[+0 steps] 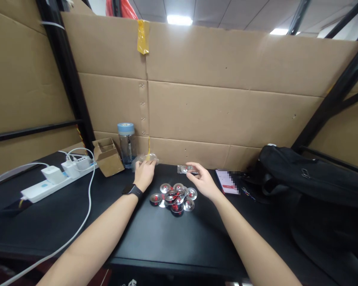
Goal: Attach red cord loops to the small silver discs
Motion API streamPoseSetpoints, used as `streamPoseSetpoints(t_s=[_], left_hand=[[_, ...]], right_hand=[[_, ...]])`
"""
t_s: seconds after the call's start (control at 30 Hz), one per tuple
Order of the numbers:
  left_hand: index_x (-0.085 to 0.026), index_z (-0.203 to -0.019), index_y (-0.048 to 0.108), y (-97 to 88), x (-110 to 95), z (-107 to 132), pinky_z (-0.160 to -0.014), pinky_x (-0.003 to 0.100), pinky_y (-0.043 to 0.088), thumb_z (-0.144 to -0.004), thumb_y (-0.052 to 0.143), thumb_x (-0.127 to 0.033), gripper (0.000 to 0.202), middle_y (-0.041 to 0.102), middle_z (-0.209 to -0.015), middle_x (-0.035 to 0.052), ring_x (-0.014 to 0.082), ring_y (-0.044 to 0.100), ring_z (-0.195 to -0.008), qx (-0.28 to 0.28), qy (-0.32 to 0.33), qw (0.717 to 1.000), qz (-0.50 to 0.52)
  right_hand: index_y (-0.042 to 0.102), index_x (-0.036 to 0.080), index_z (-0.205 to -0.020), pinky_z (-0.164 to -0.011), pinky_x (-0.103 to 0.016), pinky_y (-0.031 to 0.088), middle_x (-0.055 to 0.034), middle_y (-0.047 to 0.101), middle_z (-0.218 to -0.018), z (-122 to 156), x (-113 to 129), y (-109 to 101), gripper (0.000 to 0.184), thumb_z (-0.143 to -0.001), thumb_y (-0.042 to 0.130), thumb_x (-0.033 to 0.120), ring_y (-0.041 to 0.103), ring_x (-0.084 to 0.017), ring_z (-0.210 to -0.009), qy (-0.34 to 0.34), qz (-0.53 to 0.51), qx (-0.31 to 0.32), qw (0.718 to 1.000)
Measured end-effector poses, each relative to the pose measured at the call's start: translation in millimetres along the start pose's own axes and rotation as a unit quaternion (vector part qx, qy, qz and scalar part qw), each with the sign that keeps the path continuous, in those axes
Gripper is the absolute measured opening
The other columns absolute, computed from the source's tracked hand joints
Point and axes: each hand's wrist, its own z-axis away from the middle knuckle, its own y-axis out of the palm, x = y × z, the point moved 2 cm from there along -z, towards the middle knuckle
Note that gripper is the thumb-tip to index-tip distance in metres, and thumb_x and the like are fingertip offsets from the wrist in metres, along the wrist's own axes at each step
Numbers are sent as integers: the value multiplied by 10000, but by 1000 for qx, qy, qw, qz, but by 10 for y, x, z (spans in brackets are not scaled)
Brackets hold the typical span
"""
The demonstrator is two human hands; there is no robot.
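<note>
My right hand [203, 181] holds a small clear plastic packet [182, 169] between thumb and fingers, above the back of the black table. Something round and silvery shows inside the packet. Farther left, my left hand [144, 174], with a dark watch on the wrist, has its fingers bent down on clear plastic bags [152, 156] by the cardboard wall. Its fingertips are partly hidden. Between my forearms lies a loose heap of shiny metal discs [179, 194] with red parts at their centres. Neither hand touches the heap.
A blue-lidded bottle [127, 145] and an open cardboard box [109, 159] stand back left. Left of them is a white power strip [59, 180] with a trailing cable [88, 206]. A phone [226, 182] and a black bag [310, 178] lie on the right. A cardboard wall [203, 99] closes off the back.
</note>
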Motion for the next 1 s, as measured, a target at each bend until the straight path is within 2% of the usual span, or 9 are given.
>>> streamPoseSetpoints(t_s=[0.07,0.17,0.3,0.4,0.7,0.87,1.0], left_hand=[[-182,-1355,567,88,70,7,-984,486,293,-942,365,-101,467,704,-1206,183,323,607,-1136,31,-29,999,-27],[-123,-1365,536,186,54,33,-1000,500,298,-982,373,-223,427,683,-1218,228,346,617,-1116,37,-49,997,-46],[-99,-1181,630,258,1,55,-1010,510,316,-990,405,-375,404,683,-1188,241,356,630,-1087,46,-66,995,-66],[-87,-1111,654,268,0,63,-990,506,335,-983,419,-394,407,690,-1140,250,362,635,-1072,52,-69,994,-73],[-70,-1096,682,237,-73,108,-960,490,325,-988,389,-413,464,697,-1095,256,364,613,-1052,58,-74,991,-90],[-93,-1053,720,259,-84,114,-962,495,300,-977,389,-416,469,693,-1122,237,380,532,-1139,58,-77,990,-99],[-111,-1091,724,271,-77,108,-969,487,282,-976,371,-436,493,686,-1152,231,377,475,-1199,69,-96,986,-113]], right_hand=[[633,235,-1181,-680,-264,549,-85,636,-1242,-2,-4,6,326,-860,637,288,646,-210,-1053,-5,7,6,1000],[630,234,-1164,-695,-263,549,-80,636,-1228,-2,-5,8,312,-854,632,265,643,-204,-1055,-10,16,12,1000],[628,230,-1148,-702,-262,547,-78,634,-1224,2,5,4,302,-846,627,245,642,-202,-1058,-11,24,17,999],[626,230,-1148,-700,-261,545,-77,631,-1216,4,7,4,303,-845,619,241,638,-203,-1067,-14,30,22,999],[618,219,-1070,-713,-261,544,-76,631,-1189,18,12,3,237,-835,607,237,619,-204,-1083,-17,37,32,999],[616,216,-1042,-706,-260,544,-74,624,-1184,17,-7,14,217,-825,607,233,606,-205,-1090,-16,38,38,998],[619,224,-1055,-708,-262,549,-68,608,-1189,18,-21,19,229,-826,606,226,599,-202,-1086,-17,44,46,998]])
